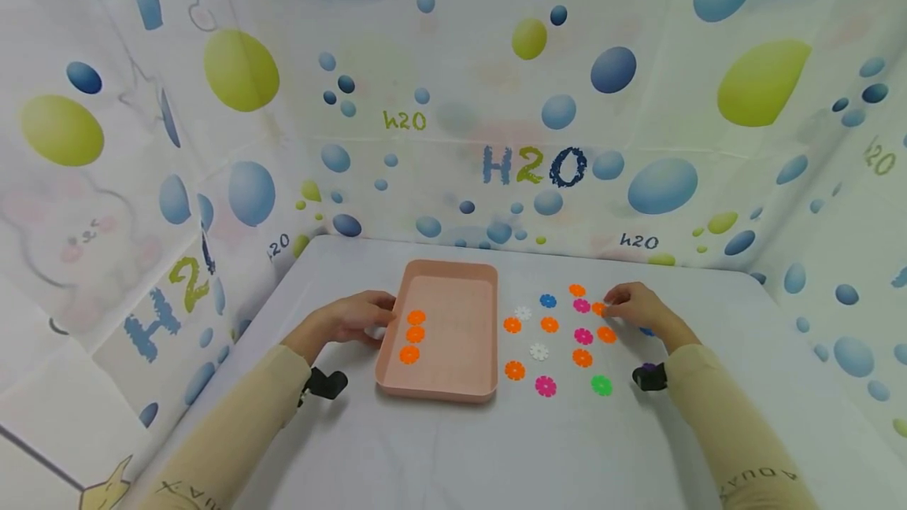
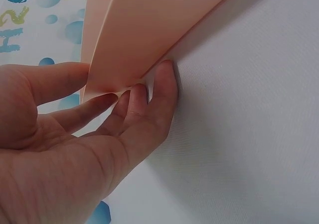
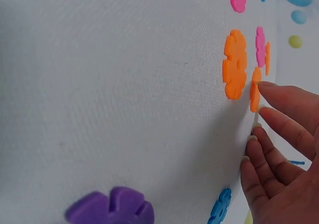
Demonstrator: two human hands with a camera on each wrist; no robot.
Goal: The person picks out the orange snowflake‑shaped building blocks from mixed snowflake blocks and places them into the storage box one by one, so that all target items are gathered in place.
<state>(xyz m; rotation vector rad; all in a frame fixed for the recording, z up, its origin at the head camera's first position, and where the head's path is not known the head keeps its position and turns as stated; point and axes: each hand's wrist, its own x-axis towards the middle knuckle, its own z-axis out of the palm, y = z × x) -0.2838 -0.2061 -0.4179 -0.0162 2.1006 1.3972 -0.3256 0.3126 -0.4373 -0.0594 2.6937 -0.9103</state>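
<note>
Left hand (image 1: 357, 315), fingers straight and relaxed, rests against the left wall of the smooth pink plastic tray (image 1: 445, 392), which holds three orange snowflake discs (image 1: 415, 334). Right hand (image 1: 638, 305), fingers extended, touches an orange notched disc (image 1: 599, 308) at the scatter's 2 o'clock edge. The white woven tablecloth (image 1: 439, 455) lies under both; bubble-print curtains (image 1: 453, 101) enclose it.
</note>
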